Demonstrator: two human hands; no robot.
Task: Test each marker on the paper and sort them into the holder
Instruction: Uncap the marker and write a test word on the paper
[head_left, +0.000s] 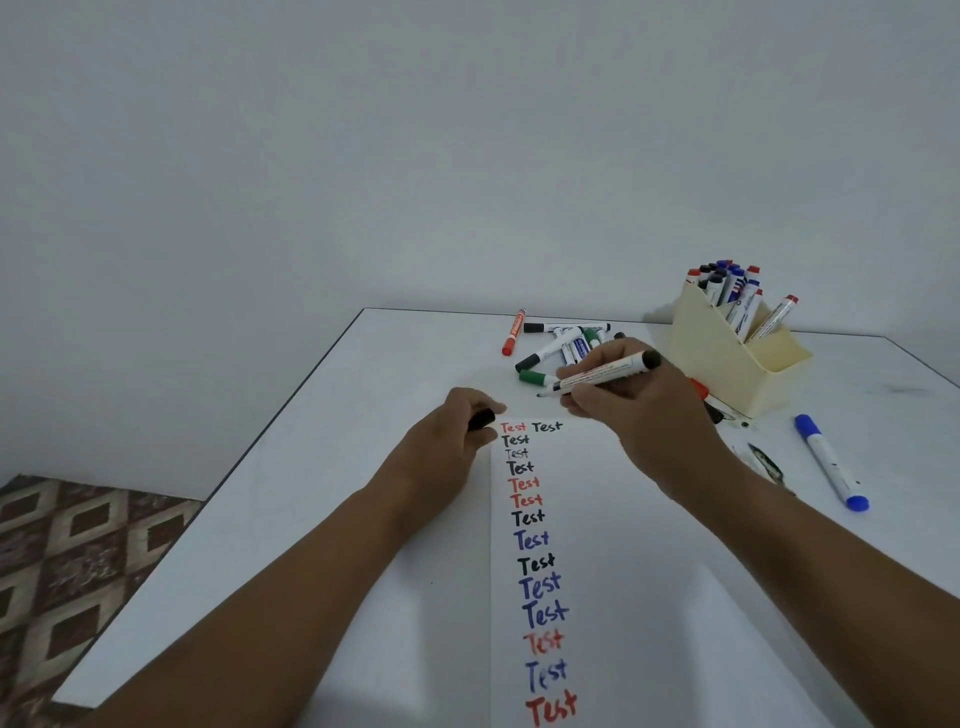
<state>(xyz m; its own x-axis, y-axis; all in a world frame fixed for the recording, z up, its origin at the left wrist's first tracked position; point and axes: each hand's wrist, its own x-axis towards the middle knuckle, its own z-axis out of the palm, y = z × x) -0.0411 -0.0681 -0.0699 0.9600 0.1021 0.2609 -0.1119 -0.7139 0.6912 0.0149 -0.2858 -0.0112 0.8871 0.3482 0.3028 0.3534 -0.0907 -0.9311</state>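
Note:
My right hand (639, 410) grips an uncapped black marker (602, 374) with its tip just above the top of the paper (649, 571). The paper bears a column of "Test" words in red, black and blue. My left hand (457, 431) holds the marker's black cap (482, 419) at the paper's upper left corner. A cream holder (727, 353) at the right stands filled with several capped markers (727, 286). A pile of loose markers (561, 345) lies behind my hands, and a red one (514, 332) lies apart at its left.
A blue marker (830, 462) lies on the white table (322, 467) to the right of the paper. Another red-capped marker (702, 389) lies by the holder's base. The table's left edge drops to a patterned floor (78, 545). A plain wall stands behind.

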